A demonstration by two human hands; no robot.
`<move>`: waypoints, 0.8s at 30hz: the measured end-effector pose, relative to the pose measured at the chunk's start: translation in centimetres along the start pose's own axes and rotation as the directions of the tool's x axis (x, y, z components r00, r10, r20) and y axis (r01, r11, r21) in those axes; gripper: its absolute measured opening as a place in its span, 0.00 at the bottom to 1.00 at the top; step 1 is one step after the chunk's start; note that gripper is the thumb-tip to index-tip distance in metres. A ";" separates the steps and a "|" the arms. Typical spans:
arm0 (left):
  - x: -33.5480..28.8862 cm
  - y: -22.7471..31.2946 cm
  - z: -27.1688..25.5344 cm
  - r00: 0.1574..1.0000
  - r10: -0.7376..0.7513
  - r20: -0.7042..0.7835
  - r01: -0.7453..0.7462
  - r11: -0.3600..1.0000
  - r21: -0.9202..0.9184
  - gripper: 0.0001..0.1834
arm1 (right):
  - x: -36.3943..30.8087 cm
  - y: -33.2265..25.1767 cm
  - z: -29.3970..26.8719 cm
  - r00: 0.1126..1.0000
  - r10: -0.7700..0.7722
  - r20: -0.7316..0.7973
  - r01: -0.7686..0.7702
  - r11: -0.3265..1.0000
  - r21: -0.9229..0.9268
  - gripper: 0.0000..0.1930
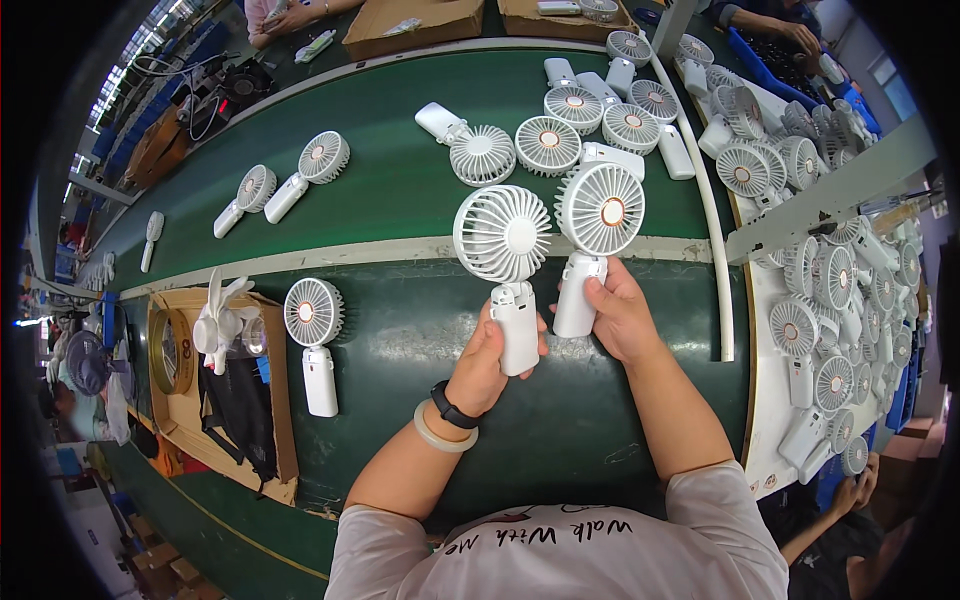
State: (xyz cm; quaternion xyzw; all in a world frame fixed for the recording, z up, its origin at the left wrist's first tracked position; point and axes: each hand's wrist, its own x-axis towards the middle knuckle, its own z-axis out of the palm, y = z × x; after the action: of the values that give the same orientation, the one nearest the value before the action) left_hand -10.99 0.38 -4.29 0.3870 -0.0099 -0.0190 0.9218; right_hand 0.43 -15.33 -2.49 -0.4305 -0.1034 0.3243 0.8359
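Observation:
My left hand [486,362] is closed round the handle of a white handheld fan [516,325], whose round slatted cage shows a plain white centre. Just right of it, my right hand [622,312] grips the handle of a second handheld fan [601,208], and an orange ring marks the hub of this one. Both fans are upright, heads away from me, their cages close together. To the left, another white handheld fan [318,385] lies on the green table [420,440], apart from my hands.
Several handheld fans [548,145] cluster on the green belt [390,195] beyond my hands. White tubing [705,210] divides it from a white surface piled with fans [835,385] at right. A cardboard box [285,400] stands left, holding tape [168,350] and a black bag [240,415]. Other people's hands [290,18] show at the edges.

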 end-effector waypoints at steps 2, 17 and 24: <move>0.2 0.3 0.3 0.999 0.009 -0.038 -0.009 1.000 -0.001 0.29 | 0.1 -0.1 -0.1 0.999 -0.028 -0.035 0.026 0.998 -0.060 0.21; -0.3 0.0 1.0 0.977 -0.058 -0.205 0.080 0.992 0.100 0.22 | 0.4 -0.3 -1.0 0.998 -0.057 -0.039 0.051 0.987 -0.155 0.20; 0.1 0.1 2.3 0.956 -0.025 -0.292 0.083 0.979 0.188 0.20 | 0.7 -0.3 -1.0 0.994 -0.090 -0.067 0.079 0.985 -0.153 0.19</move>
State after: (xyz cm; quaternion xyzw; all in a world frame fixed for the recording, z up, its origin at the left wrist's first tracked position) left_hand -10.98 -1.20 -2.64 0.4755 0.1333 0.0132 0.8695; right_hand 1.61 -15.69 -2.93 -0.4993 -0.1148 0.2639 0.8172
